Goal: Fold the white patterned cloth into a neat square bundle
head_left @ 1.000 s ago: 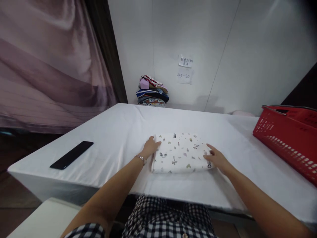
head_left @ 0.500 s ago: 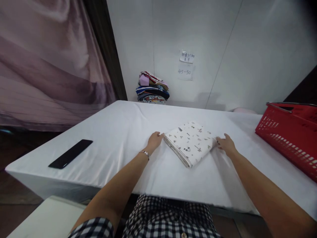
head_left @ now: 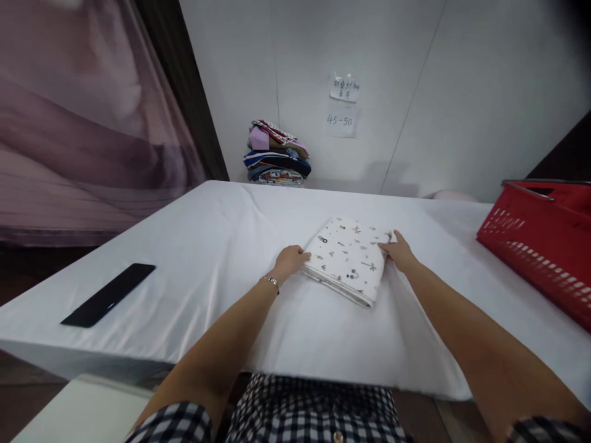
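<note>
A folded white cloth (head_left: 346, 255) printed with small grey and dark motifs lies on the white-covered table, its layered folded edge facing me. My left hand (head_left: 290, 261) pinches the cloth's left corner, thumb on top and fingers partly out of sight. At the right edge, my right hand (head_left: 398, 251) grips the cloth between thumb and fingers, near its upper right corner.
On the right stands a red plastic basket (head_left: 538, 243) with a metal handle. A black flat slab (head_left: 108, 295) lies at the table's left. Behind the table, a stack of folded fabrics (head_left: 277, 154) rests against the wall below paper notes (head_left: 342, 122). The white tablecloth (head_left: 203, 246) has creases.
The folded cloth has turned, so its folded edge now faces me more squarely. My right hand has moved left with the cloth's right side. The camera view has shifted slightly.
</note>
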### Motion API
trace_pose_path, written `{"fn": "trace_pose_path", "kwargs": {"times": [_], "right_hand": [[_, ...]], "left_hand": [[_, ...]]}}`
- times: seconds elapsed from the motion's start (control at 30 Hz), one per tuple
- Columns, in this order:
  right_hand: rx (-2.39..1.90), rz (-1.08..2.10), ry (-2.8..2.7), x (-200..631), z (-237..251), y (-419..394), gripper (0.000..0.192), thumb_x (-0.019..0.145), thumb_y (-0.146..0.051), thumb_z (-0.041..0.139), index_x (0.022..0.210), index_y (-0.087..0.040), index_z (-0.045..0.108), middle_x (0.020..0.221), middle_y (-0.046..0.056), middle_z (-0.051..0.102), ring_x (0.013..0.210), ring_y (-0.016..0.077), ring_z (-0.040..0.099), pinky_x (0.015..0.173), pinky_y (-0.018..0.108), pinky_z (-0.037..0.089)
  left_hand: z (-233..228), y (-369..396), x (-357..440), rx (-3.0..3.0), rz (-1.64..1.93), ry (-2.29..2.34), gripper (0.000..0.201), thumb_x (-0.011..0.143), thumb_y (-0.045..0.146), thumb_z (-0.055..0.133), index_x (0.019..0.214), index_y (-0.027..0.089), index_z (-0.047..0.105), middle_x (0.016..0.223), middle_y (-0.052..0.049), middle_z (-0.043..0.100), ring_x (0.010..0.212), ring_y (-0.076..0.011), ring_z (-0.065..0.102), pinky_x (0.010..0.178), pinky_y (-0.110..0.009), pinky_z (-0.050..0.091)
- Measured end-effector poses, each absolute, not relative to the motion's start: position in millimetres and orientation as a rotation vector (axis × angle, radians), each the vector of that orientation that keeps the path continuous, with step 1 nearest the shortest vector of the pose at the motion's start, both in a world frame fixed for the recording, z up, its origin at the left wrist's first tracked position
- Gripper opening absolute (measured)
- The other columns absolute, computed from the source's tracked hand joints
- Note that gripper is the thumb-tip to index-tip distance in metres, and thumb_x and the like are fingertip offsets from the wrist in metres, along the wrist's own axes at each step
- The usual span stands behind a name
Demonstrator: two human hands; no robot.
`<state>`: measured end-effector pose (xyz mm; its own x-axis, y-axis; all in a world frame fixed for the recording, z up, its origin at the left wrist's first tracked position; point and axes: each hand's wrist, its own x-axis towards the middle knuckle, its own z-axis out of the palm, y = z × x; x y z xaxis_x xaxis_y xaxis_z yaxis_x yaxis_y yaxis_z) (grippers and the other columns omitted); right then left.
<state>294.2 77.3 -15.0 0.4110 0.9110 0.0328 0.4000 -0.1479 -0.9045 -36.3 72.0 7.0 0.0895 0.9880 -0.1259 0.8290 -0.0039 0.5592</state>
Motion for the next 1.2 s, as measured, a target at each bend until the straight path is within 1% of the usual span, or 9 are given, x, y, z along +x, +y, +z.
{"fn": "trace_pose_path", "kwargs": {"times": [0.1, 0.2, 0.27, 0.37, 0.47, 0.57, 0.7, 0.9, 1.2], "right_hand": [[-1.642, 0.792, -1.131, 280.7, -12.4, 102.6, 0.088, 0.070, -0.024, 0.063, 0.144, -0.017, 0.016, 0.116, 0.013, 0.060, 0.089, 0.0197, 0.064, 0.071, 0.031, 0.055], [-1.669, 0.761, -1.140, 269.5, -14.5, 113.2, 0.074, 0.071, -0.025, 0.061, 0.138, -0.014, 0.033, 0.118, 0.014, 0.060, 0.095, 0.0203, 0.062, 0.081, 0.033, 0.051], [-1.707, 0.705, -1.123, 266.1, -16.2, 107.5, 0.063, 0.072, -0.027, 0.060, 0.131, -0.012, 0.044, 0.120, 0.015, 0.058, 0.100, 0.0222, 0.059, 0.086, 0.036, 0.048], [-1.692, 0.625, -1.146, 264.2, -12.4, 77.2, 0.047, 0.072, -0.032, 0.059, 0.115, -0.013, 0.058, 0.115, 0.013, 0.061, 0.103, 0.0236, 0.057, 0.091, 0.037, 0.045], [-1.626, 0.627, -1.237, 259.2, -0.9, 27.9, 0.030, 0.072, -0.036, 0.059, 0.096, -0.018, 0.066, 0.096, 0.007, 0.067, 0.091, 0.0208, 0.061, 0.086, 0.035, 0.047], [-1.547, 0.674, -1.439, 249.6, 8.5, -20.8, 0.025, 0.073, -0.039, 0.060, 0.088, -0.020, 0.068, 0.087, 0.005, 0.068, 0.084, 0.0200, 0.061, 0.079, 0.034, 0.047], [-1.535, 0.564, -1.654, 237.0, 4.3, -54.7, 0.023, 0.078, -0.039, 0.055, 0.085, -0.023, 0.069, 0.090, 0.004, 0.066, 0.081, 0.0188, 0.059, 0.071, 0.031, 0.047], [-1.592, 0.306, -1.772, 227.3, -9.0, -55.7, 0.026, 0.086, -0.036, 0.045, 0.095, -0.026, 0.068, 0.096, 0.005, 0.062, 0.092, 0.0206, 0.055, 0.077, 0.034, 0.046], [-1.566, 0.089, -1.963, 224.1, -10.0, -55.3, 0.023, 0.088, -0.030, 0.047, 0.100, -0.027, 0.066, 0.100, 0.005, 0.061, 0.097, 0.0216, 0.053, 0.077, 0.036, 0.048]], "left_hand": [[1.6, 53.5, -44.1, 1.809, 0.464, 1.848, 0.032, 0.076, 0.047, 0.054, 0.092, 0.021, 0.062, 0.089, -0.004, 0.068, 0.084, -0.0203, 0.061, 0.068, -0.027, 0.042], [-2.6, 42.1, -48.5, 1.761, 0.536, 1.835, 0.048, 0.074, 0.052, 0.056, 0.111, 0.021, 0.054, 0.087, -0.002, 0.067, 0.082, -0.0195, 0.061, 0.069, -0.027, 0.043], [-3.7, 37.9, -49.3, 1.806, 0.629, 1.798, 0.052, 0.076, 0.052, 0.055, 0.117, 0.021, 0.050, 0.096, -0.003, 0.065, 0.083, -0.0185, 0.060, 0.071, -0.028, 0.044], [-1.8, 32.8, -47.0, 2.031, 0.835, 1.695, 0.043, 0.081, 0.047, 0.052, 0.117, 0.022, 0.052, 0.112, -0.005, 0.059, 0.094, -0.0188, 0.057, 0.080, -0.030, 0.044], [2.1, 27.9, -42.0, 2.348, 0.893, 1.453, 0.029, 0.085, 0.042, 0.050, 0.106, 0.025, 0.060, 0.112, -0.003, 0.059, 0.106, -0.0199, 0.050, 0.092, -0.034, 0.038], [3.8, 25.3, -37.2, 2.516, 0.795, 1.230, 0.024, 0.085, 0.041, 0.050, 0.101, 0.029, 0.064, 0.106, -0.001, 0.062, 0.105, -0.0192, 0.050, 0.093, -0.037, 0.036], [3.0, 26.2, -35.6, 2.584, 0.712, 1.109, 0.021, 0.086, 0.039, 0.050, 0.095, 0.030, 0.067, 0.102, -0.001, 0.064, 0.102, -0.0185, 0.051, 0.093, -0.037, 0.035], [2.1, 27.8, -38.9, 2.677, 0.703, 1.020, 0.019, 0.086, 0.034, 0.051, 0.096, 0.028, 0.066, 0.101, -0.002, 0.063, 0.100, -0.0192, 0.053, 0.089, -0.039, 0.037], [-5.0, 30.9, -34.8, 2.728, 0.790, 0.945, 0.022, 0.090, 0.026, 0.044, 0.088, 0.024, 0.066, 0.089, -0.002, 0.063, 0.090, -0.0177, 0.055, 0.081, -0.036, 0.039]]}}
